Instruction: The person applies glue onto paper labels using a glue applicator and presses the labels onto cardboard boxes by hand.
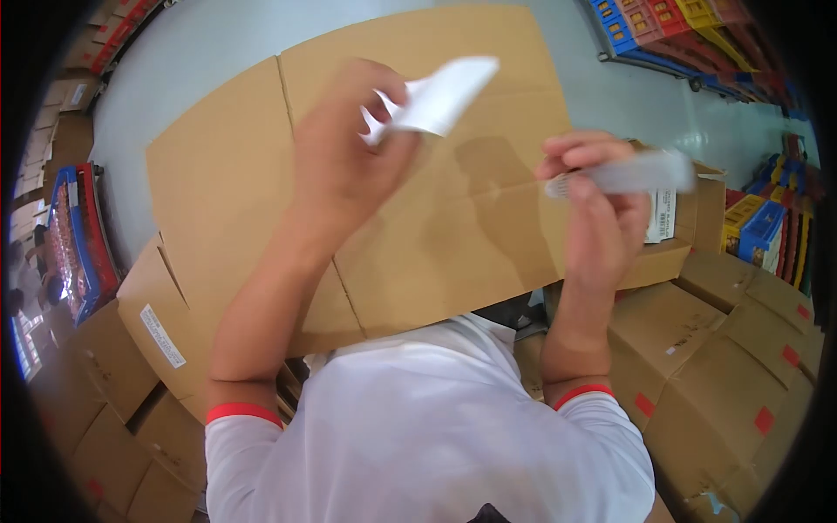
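My left hand is raised over a large cardboard sheet, its fingers closed around a creased piece of white paper. One end of the paper sticks out to the right, and torn-looking edges show between the fingers. To the right, my right hand pinches a long, translucent whitish plastic piece between thumb and fingers. Motion smears that piece, so its exact kind is unclear. Both hands are above the flat cardboard, which has a fold line running across it and shadows on its surface.
An open carton with a white label stands beyond my right hand. Stacked cardboard boxes lie at lower right, more boxes at lower left. Coloured crates stand at upper right, and a blue-and-red crate at left.
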Tool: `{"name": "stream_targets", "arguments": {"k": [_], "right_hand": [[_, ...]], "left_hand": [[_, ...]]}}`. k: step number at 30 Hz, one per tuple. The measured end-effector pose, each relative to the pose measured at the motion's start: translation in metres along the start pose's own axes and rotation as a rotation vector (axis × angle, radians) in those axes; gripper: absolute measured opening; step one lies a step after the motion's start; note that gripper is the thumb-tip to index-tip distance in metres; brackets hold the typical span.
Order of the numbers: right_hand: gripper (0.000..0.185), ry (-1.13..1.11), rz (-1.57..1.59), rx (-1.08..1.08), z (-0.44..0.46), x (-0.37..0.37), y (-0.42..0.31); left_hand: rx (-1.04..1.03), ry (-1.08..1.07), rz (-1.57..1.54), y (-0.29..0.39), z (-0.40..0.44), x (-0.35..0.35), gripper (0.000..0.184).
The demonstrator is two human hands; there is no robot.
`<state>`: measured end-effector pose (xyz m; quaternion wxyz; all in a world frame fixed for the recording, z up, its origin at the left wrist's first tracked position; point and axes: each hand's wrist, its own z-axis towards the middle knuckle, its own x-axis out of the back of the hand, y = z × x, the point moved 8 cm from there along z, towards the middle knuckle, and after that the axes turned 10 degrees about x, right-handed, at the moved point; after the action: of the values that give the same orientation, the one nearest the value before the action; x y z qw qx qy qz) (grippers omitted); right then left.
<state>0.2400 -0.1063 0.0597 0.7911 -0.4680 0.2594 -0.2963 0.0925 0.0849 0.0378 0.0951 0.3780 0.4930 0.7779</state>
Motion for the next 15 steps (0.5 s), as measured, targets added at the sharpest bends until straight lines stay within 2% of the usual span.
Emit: {"name": "stream_targets", "arguments": {"k": [1,2,3,4,6,7,10,14,15], "right_hand": [[0.019,-0.03,0.063,-0.076,-0.005,-0.003,0.02],[0.019,-0.063,0.128,-0.15,-0.009,-0.009,0.034],[0.02,0.001,0.085,-0.286,-0.015,-0.024,0.039],[0.02,0.003,0.093,-0.281,-0.015,-0.038,0.041],[0.024,0.008,0.128,-0.41,-0.02,-0.061,0.052],[0.031,0.036,0.204,-0.425,-0.019,-0.07,0.056],[0.028,0.111,0.373,-0.477,-0.015,-0.085,0.063],[0.025,0.119,0.448,-0.505,-0.01,-0.096,0.062],[0.022,0.118,0.399,-0.503,-0.008,-0.094,0.06]], "left_hand": [[-0.007,-0.004,0.01,0.003,0.002,0.006,0.038],[0.076,0.168,-0.305,-0.002,0.003,0.03,0.031],[0.159,0.338,-0.621,-0.013,0.001,0.049,0.025],[0.152,0.338,-0.614,-0.009,0.003,0.055,0.025],[0.087,0.445,-0.946,-0.01,0.001,0.074,0.018],[0.057,0.405,-0.987,-0.005,0.0,0.076,0.024],[0.063,0.344,-1.02,0.011,-0.006,0.075,0.031],[0.114,0.375,-1.022,0.014,-0.014,0.073,0.035],[0.084,0.329,-1.132,0.017,-0.015,0.07,0.033]]}}
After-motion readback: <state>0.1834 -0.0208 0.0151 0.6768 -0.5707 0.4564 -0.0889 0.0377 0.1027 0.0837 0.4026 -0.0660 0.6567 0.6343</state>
